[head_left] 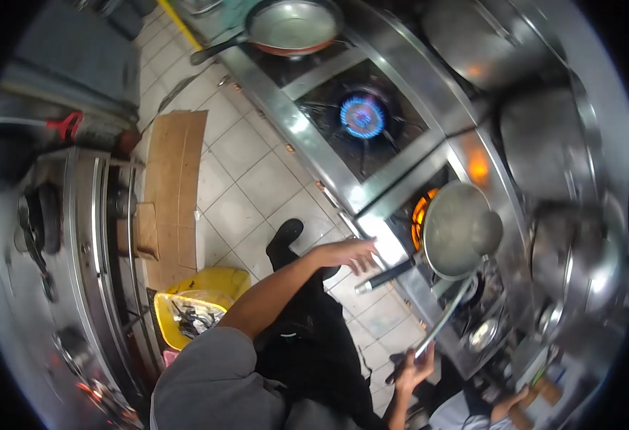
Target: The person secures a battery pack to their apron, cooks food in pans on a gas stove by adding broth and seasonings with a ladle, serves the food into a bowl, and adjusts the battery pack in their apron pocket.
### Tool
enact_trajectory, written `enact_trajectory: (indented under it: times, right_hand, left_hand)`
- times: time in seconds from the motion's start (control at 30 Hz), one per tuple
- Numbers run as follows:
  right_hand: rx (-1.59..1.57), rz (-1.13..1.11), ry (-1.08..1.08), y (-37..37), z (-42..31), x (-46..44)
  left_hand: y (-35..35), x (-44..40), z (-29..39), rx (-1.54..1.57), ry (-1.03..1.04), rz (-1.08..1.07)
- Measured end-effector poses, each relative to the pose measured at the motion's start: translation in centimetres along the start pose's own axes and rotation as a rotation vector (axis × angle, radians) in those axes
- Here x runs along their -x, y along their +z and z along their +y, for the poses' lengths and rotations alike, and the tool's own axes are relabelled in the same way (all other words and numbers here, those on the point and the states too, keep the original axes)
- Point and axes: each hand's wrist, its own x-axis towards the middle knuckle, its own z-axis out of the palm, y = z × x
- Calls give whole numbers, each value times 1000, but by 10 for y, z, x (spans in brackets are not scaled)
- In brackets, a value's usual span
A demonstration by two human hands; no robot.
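Silvery metal ladle (445, 322), clamped in the right grip (415, 370), reaches the round grey pan (456, 215): likely stirring; next, the spread left grip (344, 254) should steady its black handle (392, 275).

Your left hand (346, 254) is spread, and your right hand (416, 368) grips.
Your left arm (275, 297) reaches out long in front of you, only a little bent. Its fingers (364, 246) are apart and curl a bit. Your right arm (399, 408) shows just a small bit, low down, and that hand is curled up snug. Your two hands are well apart.
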Motion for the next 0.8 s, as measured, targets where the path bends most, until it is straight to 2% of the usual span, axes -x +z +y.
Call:
enact_trajectory:
  times: [0.03,0.07,0.1,0.13,0.17,0.2,0.23,0.27,0.33,0.37,0.4,0.43,0.47,0.57,0.6,0.67,0.73,0.8]
  right_hand:
    - [-8,26,-39,-3,10,1]
    - [49,31,-96,-3,4,1]
    - [99,46,-150,2,-9,3]
    - [91,57,-76,5,-19,4]
    - [90,70,5,5,-24,9]
    - [137,109,-96,-6,2,1]
    - [161,145,-106,-2,0,0]
    - [132,138,-98,7,-12,0]
    - [121,144,-95,20,-33,0]
    - [127,136,-93,22,-36,-2]
    - [128,128,-91,25,-38,-4]
    - [131,140,-96,27,-38,-3]
    - [147,135,-90,29,-37,-2]
    - [110,130,-9,55,-66,5]
    - [126,113,8,56,-67,7]
    - [138,102,24,61,-68,11]
    - [136,136,55,69,-70,14]
    - [132,163,69,66,-66,16]
  left_hand:
    - [-54,12,-15,26,201,21]
    - [-95,22,-7,159,136,335]
    - [-152,16,-22,223,278,727]
    - [-233,-3,-54,159,521,803]
    - [-226,13,-5,316,580,1015]
    - [-247,10,15,353,608,1073]
    - [-268,4,35,383,641,1120]
    - [-286,-5,54,388,634,1095]
    - [-314,-15,72,611,409,936]
    - [-333,-21,67,617,405,921]
    - [-358,-33,56,552,499,877]
    - [-354,-34,64,483,592,832]
    - [-345,-29,59,515,714,886]
    - [-323,-12,75,661,726,914]
    - [-323,-11,81,761,598,902]
    - [-356,-34,59,662,591,831]
    - [-360,-38,55,562,583,753]
    - [-355,-37,53,528,721,879]
